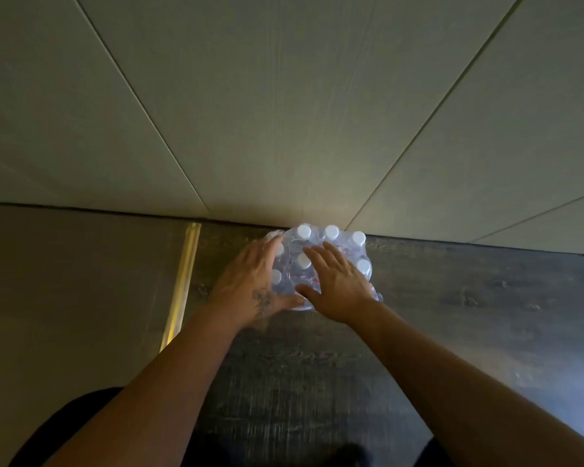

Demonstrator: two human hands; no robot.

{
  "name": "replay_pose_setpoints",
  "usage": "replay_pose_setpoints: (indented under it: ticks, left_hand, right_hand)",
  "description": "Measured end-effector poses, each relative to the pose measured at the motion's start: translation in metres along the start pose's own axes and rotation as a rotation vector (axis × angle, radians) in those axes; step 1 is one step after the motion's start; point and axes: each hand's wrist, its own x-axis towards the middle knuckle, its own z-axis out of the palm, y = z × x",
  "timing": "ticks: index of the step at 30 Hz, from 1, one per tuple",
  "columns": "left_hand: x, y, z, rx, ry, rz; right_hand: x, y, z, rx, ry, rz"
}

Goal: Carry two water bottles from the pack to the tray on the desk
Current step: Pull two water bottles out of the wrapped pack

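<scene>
A shrink-wrapped pack of clear water bottles [331, 246] with white caps stands on the dark wood floor against the wall. My left hand [250, 288] lies flat on the pack's left side, fingers spread, thumb along its near edge. Over the top of the pack, my right hand [334, 281] rests with its fingers apart across the caps. Neither hand holds a single bottle. No tray or desk is in view.
A pale panelled wall [284, 112] rises directly behind the pack. To the left, a brass floor strip [182, 284] separates the wood floor [452, 315] from a lighter surface [64, 281]. My dark clothing shows at the bottom edge.
</scene>
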Motion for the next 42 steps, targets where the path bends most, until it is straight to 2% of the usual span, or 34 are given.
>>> replay_pose_setpoints:
  ticks: [9,13,20,25,31,34,42]
  left_hand:
    - [0.017,0.003,0.013,0.067,-0.092,0.014]
    - [0.024,0.005,0.011,-0.01,-0.061,0.016]
    - [0.033,-0.003,0.005,-0.017,-0.005,0.036]
    - [0.04,0.004,0.004,-0.084,0.04,0.087]
    - [0.049,0.011,-0.002,-0.415,0.067,0.05]
    - [0.052,0.01,-0.001,-0.508,0.067,0.06]
    - [0.055,0.021,0.005,-0.429,-0.032,0.168]
  right_hand:
    - [0.03,0.003,0.018,-0.126,0.121,0.013]
    - [0.037,-0.002,0.026,-0.12,0.186,0.038]
    - [0.033,-0.001,0.021,-0.084,0.189,0.019]
    - [0.012,-0.01,-0.029,0.032,0.228,0.01]
    - [-0.02,-0.009,-0.108,0.157,0.38,0.004]
    - [-0.033,-0.004,-0.132,0.324,0.46,0.029]
    - [-0.033,-0.004,-0.154,0.531,0.532,0.029]
